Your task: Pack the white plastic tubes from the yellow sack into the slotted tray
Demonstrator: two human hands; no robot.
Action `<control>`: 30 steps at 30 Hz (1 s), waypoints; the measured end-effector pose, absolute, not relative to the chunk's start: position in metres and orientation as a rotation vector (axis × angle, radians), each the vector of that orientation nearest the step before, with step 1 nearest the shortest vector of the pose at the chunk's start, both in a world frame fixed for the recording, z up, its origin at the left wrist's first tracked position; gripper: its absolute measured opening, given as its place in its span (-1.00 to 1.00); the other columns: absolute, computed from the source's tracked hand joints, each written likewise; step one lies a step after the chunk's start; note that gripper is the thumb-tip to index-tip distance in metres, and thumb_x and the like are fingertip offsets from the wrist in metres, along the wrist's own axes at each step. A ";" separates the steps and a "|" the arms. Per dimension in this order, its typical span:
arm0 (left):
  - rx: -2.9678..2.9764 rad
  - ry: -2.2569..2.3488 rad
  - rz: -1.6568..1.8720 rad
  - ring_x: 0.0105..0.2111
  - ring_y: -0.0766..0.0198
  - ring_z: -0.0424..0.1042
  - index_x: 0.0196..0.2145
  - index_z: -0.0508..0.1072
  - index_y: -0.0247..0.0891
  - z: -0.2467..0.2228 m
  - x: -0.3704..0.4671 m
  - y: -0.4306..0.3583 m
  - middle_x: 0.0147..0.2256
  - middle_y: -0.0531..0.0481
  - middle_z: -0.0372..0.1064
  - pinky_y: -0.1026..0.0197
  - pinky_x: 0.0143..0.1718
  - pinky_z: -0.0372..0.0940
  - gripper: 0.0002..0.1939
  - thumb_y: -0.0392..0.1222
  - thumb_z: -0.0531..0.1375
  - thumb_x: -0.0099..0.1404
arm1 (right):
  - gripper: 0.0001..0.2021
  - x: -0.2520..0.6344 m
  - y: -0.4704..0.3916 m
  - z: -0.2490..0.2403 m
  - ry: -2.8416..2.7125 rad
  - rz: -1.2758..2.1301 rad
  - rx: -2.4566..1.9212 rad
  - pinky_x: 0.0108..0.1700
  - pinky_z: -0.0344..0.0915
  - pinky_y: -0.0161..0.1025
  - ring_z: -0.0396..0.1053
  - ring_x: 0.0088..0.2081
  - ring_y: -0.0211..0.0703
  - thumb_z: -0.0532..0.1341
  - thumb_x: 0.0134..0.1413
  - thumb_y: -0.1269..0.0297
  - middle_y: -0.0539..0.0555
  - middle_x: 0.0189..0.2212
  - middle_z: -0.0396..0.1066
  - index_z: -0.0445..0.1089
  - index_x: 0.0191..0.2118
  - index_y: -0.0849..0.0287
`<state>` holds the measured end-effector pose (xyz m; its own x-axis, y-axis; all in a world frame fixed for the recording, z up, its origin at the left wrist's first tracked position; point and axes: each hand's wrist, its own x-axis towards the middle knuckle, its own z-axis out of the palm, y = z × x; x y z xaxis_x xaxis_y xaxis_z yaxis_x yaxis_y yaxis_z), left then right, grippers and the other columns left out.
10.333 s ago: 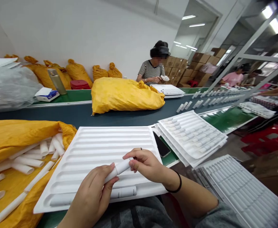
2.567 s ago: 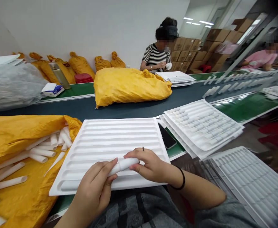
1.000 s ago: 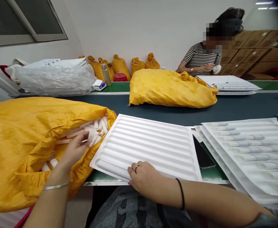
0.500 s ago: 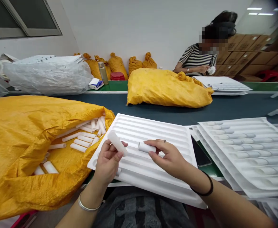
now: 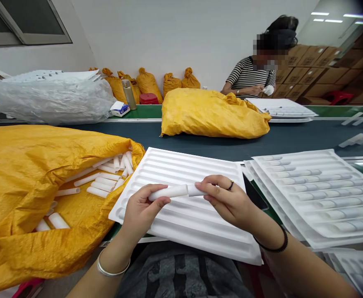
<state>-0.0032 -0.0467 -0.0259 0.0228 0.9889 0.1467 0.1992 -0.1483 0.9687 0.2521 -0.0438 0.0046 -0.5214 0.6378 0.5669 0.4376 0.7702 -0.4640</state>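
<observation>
My left hand (image 5: pixel 145 207) is closed around a white tube (image 5: pixel 170 191), which lies almost level above the tray. In the fingertips of my right hand (image 5: pixel 226 198) is a shorter whitish tube (image 5: pixel 194 190). The two tubes meet end to end; whether one sits inside the other I cannot tell. Below both hands lies a white grooved tray (image 5: pixel 181 229). Left of it, a yellow woven sack (image 5: pixel 60 149) gapes open, with several loose white tubes (image 5: pixel 102 185) inside.
To the right, stacked trays (image 5: pixel 320 198) hold rows of tubes. Across the dark conveyor belt (image 5: pixel 122 134) lies another yellow sack (image 5: pixel 212 114). Behind it a person in a striped top (image 5: pixel 249 76) works with their hands. A plastic-wrapped bundle (image 5: pixel 51 99) stands at the back left.
The left tube has turned from tilted to nearly level, and its end has come against the right hand's tube. Before, the two were apart. The view has shifted slightly.
</observation>
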 end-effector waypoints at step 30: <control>2.706 0.834 1.256 -0.29 0.13 0.48 0.23 0.17 -0.02 -0.033 0.000 -0.049 -0.20 -0.01 0.50 0.20 -0.25 0.36 -0.37 -0.30 0.20 0.22 | -0.67 0.240 -0.056 0.004 -2.034 0.857 -1.041 -0.30 0.29 -0.37 0.31 -0.41 -0.30 0.13 0.20 0.18 0.08 -0.38 0.43 0.41 -0.04 0.30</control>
